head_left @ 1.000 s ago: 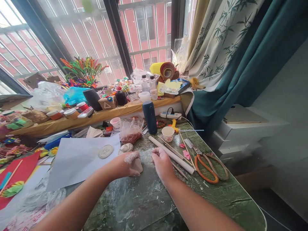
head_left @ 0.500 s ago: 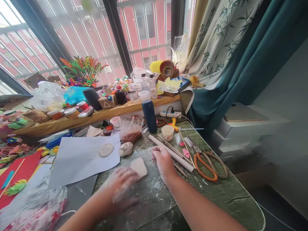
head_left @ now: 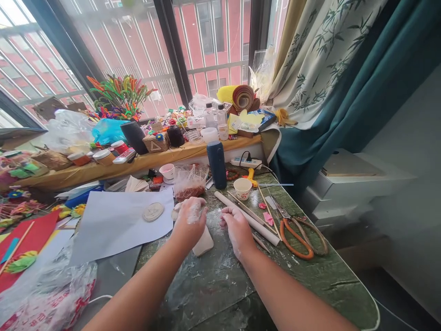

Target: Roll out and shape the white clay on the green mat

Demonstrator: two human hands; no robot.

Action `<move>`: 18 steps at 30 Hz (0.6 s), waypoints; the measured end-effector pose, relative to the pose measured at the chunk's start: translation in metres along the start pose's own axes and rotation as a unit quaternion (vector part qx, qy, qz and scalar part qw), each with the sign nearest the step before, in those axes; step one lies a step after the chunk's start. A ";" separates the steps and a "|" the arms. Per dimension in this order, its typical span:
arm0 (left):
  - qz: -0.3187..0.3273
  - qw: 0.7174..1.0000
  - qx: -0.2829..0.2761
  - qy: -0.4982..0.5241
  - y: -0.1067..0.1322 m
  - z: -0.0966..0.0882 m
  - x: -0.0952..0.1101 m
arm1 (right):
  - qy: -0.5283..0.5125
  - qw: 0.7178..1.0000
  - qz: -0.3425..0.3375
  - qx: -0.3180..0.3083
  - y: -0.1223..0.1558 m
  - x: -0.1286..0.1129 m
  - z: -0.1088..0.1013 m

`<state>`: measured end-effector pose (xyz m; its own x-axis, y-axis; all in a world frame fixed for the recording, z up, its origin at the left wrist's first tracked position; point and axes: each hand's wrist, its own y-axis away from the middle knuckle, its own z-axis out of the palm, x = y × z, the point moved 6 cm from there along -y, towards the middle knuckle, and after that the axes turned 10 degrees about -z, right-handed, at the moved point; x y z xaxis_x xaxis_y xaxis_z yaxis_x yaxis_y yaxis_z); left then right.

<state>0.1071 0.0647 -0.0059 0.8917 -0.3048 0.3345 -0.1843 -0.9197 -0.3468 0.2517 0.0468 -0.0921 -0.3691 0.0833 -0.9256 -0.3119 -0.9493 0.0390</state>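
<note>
My left hand (head_left: 189,219), dusted white, is curled over a small pale clay lump (head_left: 174,213) on the green table, and only the lump's left edge shows. Just below its wrist lies a flattened clay slab (head_left: 204,243). My right hand (head_left: 237,226) rests on the table as a loose fist with nothing visible in it, beside a long white rolling pin (head_left: 257,224). A round stamped clay disc (head_left: 153,211) sits on a white paper sheet (head_left: 117,223) to the left.
Orange-handled scissors (head_left: 299,235), thin wooden sticks (head_left: 266,207) and a paper cup (head_left: 242,188) lie right of my hands. A dark blue bottle (head_left: 217,164) and a plastic bag of reddish bits (head_left: 189,181) stand behind. The window ledge is crowded with craft supplies. The table's edge (head_left: 347,276) curves at right.
My left hand lifted off the clay slab, swung back toward me, then reached forward onto the clay lump. The right hand stayed nearly in place.
</note>
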 end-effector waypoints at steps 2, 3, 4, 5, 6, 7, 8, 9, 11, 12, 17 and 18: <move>0.004 1.000 -0.006 -0.017 0.002 0.018 0.002 | -0.002 1.000 0.002 0.001 0.000 0.000 0.000; 0.008 1.000 -0.012 -0.019 0.002 0.024 0.003 | -0.002 1.000 0.003 0.002 0.000 0.000 0.000; 0.015 1.000 -0.020 -0.019 0.001 0.027 0.003 | 0.000 1.000 0.005 0.002 0.000 0.000 0.000; 0.016 1.000 -0.023 -0.014 0.000 0.027 0.003 | 0.002 1.000 0.007 0.003 0.001 0.000 0.000; 0.010 1.000 -0.022 -0.006 -0.003 0.025 0.003 | 0.004 1.000 0.009 0.004 0.001 0.000 0.000; -0.008 1.000 -0.014 0.007 -0.007 0.022 0.001 | 0.006 1.000 0.011 0.004 0.001 0.000 0.000; -0.044 0.999 0.005 0.024 -0.011 0.018 -0.003 | 0.008 1.000 0.012 0.005 0.001 0.000 0.000; -0.072 0.997 0.013 0.036 -0.014 0.017 -0.006 | 0.008 1.000 0.013 0.005 0.001 0.000 0.000; -0.077 0.996 0.001 0.039 -0.015 0.021 -0.005 | 0.008 1.000 0.013 0.003 0.001 0.000 0.000; -0.064 0.997 -0.015 0.039 -0.014 0.025 -0.002 | 0.008 1.000 0.012 0.002 0.001 0.001 0.000; -0.018 0.999 -0.019 0.046 -0.001 0.033 0.003 | 0.015 1.000 0.007 0.002 -0.002 0.007 -0.001; -0.012 0.999 -0.022 0.045 0.000 0.034 0.003 | 0.016 1.000 0.005 0.001 -0.002 0.008 -0.001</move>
<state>0.1235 0.0719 -0.0344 0.8561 -0.3013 0.4198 -0.1823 -0.9363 -0.3002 0.2506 0.0493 -0.0997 -0.3437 0.0635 -0.9369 -0.3103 -0.9494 0.0495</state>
